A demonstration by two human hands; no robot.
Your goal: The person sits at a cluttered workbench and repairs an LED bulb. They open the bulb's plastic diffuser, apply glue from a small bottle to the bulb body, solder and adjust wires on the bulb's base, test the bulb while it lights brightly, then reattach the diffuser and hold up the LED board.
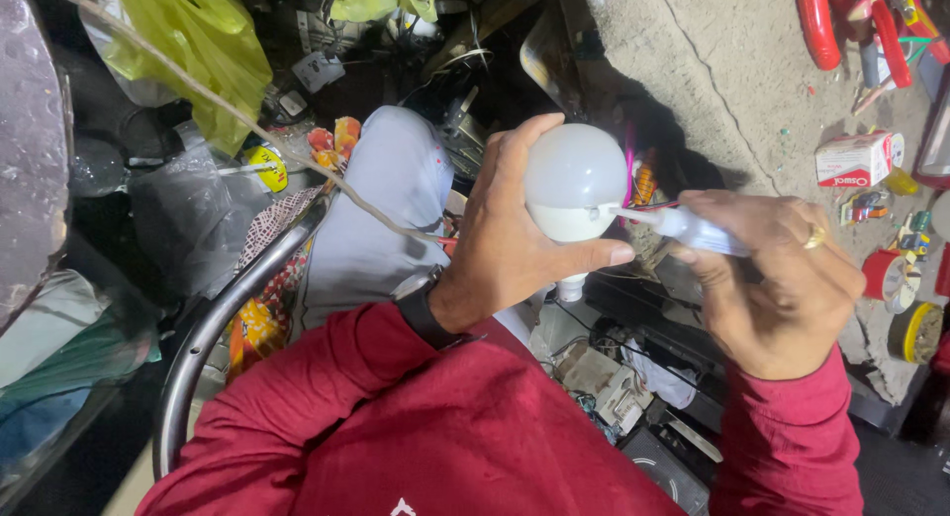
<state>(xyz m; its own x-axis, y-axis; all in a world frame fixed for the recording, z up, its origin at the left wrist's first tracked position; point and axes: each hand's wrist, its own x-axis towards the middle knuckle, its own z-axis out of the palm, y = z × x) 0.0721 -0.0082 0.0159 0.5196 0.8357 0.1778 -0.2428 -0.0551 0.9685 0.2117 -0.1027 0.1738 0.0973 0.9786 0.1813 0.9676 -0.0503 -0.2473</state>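
the left hand (505, 244) is wrapped around a white bulb (574, 185), held up over the lap. the right hand (767, 279) grips a small white tube (693, 227), its nozzle touching the seam of the bulb. tape rolls (905, 303) and red pliers (841, 21) lie on the concrete floor (732, 91) nearby.
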